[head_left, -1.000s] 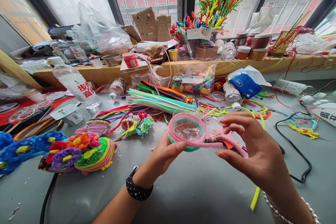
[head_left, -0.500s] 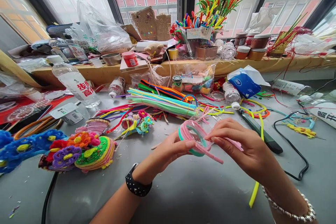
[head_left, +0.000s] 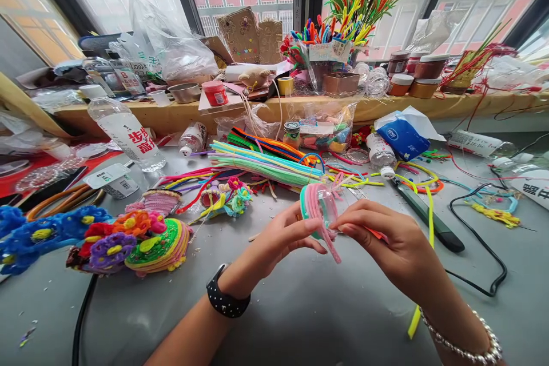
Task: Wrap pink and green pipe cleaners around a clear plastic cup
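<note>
My left hand [head_left: 285, 234] is closed around a clear plastic cup [head_left: 329, 209] lying on its side, wrapped with pink pipe cleaners [head_left: 314, 205] and a mint-green one [head_left: 303, 203] beside them. A loose pink end hangs down past the thumb. My right hand [head_left: 381, 240] is pinched at the cup's near right edge. What its fingertips hold is hidden; a small red-orange strip [head_left: 378, 234] shows behind the fingers. Beyond the hands lies a bundle of pastel pipe cleaners [head_left: 266, 164].
Pipe-cleaner flowers [head_left: 112, 249] and a green-topped round piece [head_left: 160, 249] are at left. A box cutter [head_left: 437, 223], a yellow pipe cleaner [head_left: 430, 217] and a black cable [head_left: 500, 246] lie at right. Bottles [head_left: 128, 131] and paint jars [head_left: 429, 68] stand farther back.
The wrapped cup has turned in my left hand and moved slightly right, its loose pink end now pointing more downward. The strip behind my right fingers looks red-orange instead of pink.
</note>
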Motion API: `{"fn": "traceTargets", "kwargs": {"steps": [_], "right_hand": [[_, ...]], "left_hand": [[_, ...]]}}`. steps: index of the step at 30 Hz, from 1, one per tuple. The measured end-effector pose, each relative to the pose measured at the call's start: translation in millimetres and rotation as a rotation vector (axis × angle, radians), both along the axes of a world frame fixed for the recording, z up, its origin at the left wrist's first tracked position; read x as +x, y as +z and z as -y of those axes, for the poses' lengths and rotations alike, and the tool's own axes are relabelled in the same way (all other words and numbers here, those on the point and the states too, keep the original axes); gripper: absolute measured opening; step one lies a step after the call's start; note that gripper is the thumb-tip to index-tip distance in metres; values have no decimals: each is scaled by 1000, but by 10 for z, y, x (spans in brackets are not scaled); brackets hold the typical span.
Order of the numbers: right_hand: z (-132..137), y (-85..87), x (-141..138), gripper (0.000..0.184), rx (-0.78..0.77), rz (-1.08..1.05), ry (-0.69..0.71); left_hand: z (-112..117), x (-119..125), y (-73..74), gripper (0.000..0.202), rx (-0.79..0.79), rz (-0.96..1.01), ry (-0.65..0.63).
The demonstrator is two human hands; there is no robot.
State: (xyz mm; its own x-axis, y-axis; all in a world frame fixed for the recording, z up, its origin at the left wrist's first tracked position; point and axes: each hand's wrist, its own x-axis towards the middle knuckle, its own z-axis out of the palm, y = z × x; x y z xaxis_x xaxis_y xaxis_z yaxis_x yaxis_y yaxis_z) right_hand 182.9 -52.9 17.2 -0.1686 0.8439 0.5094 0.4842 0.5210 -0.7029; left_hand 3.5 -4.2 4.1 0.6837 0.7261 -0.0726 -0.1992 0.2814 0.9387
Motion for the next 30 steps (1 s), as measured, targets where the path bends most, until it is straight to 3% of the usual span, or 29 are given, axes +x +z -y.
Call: {"fn": "traceTargets", "kwargs": {"steps": [9,17,23,30], "right_hand": [[-6,-14,-103,15,-10,-52,-53],[-13,-66,-115,15,-48,-69,-64],[2,-56,-119,16,-42,-57,-67],[-3,-86,-108,15,-41,-40,-78]], "left_hand": [[-4,-6,-40,43,97,-96,38],[5,15,19,45,141,-129,26],[-7,-8,-44,46,174,-224,60],[-17,-5,-55,64,195,-118,76]]}}
